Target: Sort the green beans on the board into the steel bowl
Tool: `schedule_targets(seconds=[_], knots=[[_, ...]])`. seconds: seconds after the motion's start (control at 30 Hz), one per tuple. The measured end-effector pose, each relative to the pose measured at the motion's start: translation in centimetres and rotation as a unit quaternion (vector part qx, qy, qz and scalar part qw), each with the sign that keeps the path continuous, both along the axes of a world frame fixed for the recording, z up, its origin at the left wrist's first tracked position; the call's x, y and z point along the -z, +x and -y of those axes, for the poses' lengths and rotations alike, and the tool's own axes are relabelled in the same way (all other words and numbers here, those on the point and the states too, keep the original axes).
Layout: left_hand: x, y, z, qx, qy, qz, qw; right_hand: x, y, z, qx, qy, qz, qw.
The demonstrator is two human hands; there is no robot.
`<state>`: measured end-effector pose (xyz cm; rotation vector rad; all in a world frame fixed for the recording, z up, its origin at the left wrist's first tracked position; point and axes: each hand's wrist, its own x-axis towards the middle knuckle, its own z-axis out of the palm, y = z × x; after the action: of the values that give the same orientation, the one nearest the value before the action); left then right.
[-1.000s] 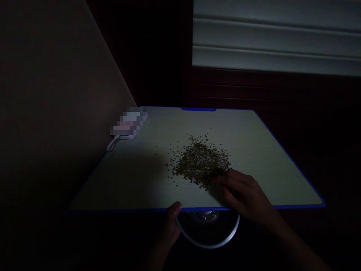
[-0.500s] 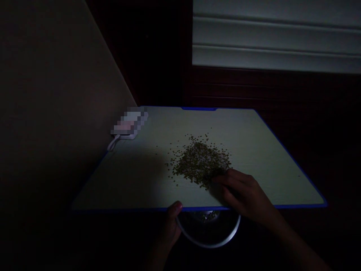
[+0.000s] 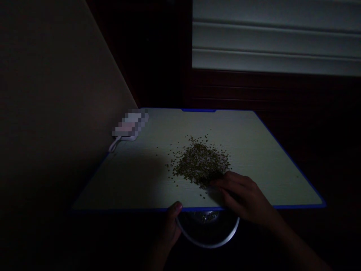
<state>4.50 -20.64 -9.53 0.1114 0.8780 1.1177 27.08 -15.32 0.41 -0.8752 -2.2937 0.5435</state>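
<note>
A pile of small, dark greenish grains (image 3: 197, 162) lies on a pale board (image 3: 262, 150) with a blue rim; single grains are scattered around it. My right hand (image 3: 242, 192) is at the pile's near right edge, its fingers bent and drawn together, fingertips down among the grains. Whether a grain is pinched there is too dark to tell. Below the board's front edge is a round bowl (image 3: 220, 244) with a shiny rim and some grains inside. My left hand (image 3: 170, 226) is closed at the bowl's left side, its thumb over the board's edge and its other fingers mostly hidden.
A white device with a wrist strap (image 3: 132, 133), partly pixelated, lies at the board's back left corner. A plain wall or panel (image 3: 70, 94) rises along the left. Dark red-brown wood (image 3: 239, 88) and a pale slatted panel (image 3: 276, 37) stand behind. The light is dim.
A few grains have come away from the pile's near edge toward the board's front. My right hand has shifted slightly toward me. My left hand and the bowl stay in place.
</note>
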Motion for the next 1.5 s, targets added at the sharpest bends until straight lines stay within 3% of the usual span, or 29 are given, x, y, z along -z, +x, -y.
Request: schedule_targets(seconds=[0.17,0.4,0.67,1.03,1.3,1.5], knots=[[-0.03,0.0,-0.05,-0.009,0.012,0.0,1.0,0.08,-0.01,-0.07,-0.003,0.004,0.013,1.0],[0.13,-0.09,-0.08,-0.003,0.02,0.002,1.0,-0.13,-0.13,-0.32,-0.062,0.015,0.04,0.997],[-0.22,0.09,-0.01,-0.02,-0.015,0.016,1.0,-0.05,-0.15,-0.01,-0.015,0.028,-0.01,0.999],[-0.36,0.07,-0.08,-0.033,0.007,0.015,0.999,0.36,-0.3,-0.14,-0.017,-0.01,0.004,1.0],[-0.1,-0.05,-0.16,-0.008,-0.003,0.016,1.0,0.05,-0.16,0.1,-0.029,-0.024,0.005,0.999],[-0.32,0.01,-0.11,-0.023,-0.028,0.016,0.999,0.18,-0.24,-0.15,-0.01,-0.031,0.009,0.999]])
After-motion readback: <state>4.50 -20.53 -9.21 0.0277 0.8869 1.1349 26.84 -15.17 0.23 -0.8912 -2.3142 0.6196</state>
